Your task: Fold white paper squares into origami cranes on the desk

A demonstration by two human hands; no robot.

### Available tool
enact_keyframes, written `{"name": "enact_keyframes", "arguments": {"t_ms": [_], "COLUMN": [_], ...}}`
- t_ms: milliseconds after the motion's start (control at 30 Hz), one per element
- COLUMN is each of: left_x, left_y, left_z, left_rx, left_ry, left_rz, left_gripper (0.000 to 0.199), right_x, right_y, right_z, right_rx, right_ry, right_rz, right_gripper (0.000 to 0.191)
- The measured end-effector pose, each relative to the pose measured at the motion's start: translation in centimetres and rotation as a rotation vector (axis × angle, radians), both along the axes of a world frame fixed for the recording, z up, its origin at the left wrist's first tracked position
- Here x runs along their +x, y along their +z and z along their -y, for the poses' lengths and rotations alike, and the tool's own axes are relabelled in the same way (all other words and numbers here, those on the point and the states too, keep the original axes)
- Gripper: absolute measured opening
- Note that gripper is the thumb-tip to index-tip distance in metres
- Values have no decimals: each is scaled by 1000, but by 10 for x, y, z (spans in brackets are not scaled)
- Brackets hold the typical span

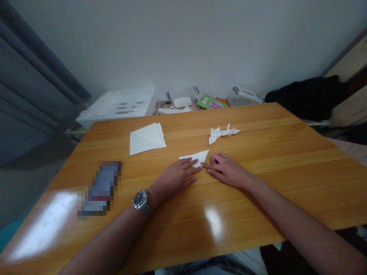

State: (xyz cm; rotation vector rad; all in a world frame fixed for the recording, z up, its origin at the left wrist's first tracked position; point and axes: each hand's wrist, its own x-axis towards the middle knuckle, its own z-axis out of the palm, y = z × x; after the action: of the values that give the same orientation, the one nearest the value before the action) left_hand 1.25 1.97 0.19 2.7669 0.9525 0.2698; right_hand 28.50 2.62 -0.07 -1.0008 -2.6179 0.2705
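Observation:
A small folded sheet of white paper (201,156), roughly triangular, lies flat on the wooden table. My left hand (179,175), with a metal watch (141,200) on its wrist, rests over the paper's left and near side, fingers stretched out and spread. On the right, my right hand (226,169) touches the paper's near right edge with an outstretched index fingertip; its other fingers are partly bent and hold nothing that I can see. Just beyond are folded white paper cranes (222,132). Part of the paper is hidden under the left fingers.
Loose white paper sheets (146,138) lie stacked at the back left of the table (258,160). A blurred-out flat object (101,188) is near my left forearm. Behind the table stand a white plastic tray (120,101), a green booklet (211,102) and dark cloth (304,97).

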Motion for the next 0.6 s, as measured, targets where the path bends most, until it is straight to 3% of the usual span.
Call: {"name": "enact_keyframes", "arguments": {"t_ms": [600], "left_x": [-2], "left_y": [3], "left_z": [1], "left_rx": [-28], "left_ry": [8], "left_rz": [11], "left_gripper": [40], "right_x": [8], "right_y": [-1], "right_z": [-4], "right_rx": [53], "right_ry": [-72], "right_rz": [106], "right_gripper": [40]}}
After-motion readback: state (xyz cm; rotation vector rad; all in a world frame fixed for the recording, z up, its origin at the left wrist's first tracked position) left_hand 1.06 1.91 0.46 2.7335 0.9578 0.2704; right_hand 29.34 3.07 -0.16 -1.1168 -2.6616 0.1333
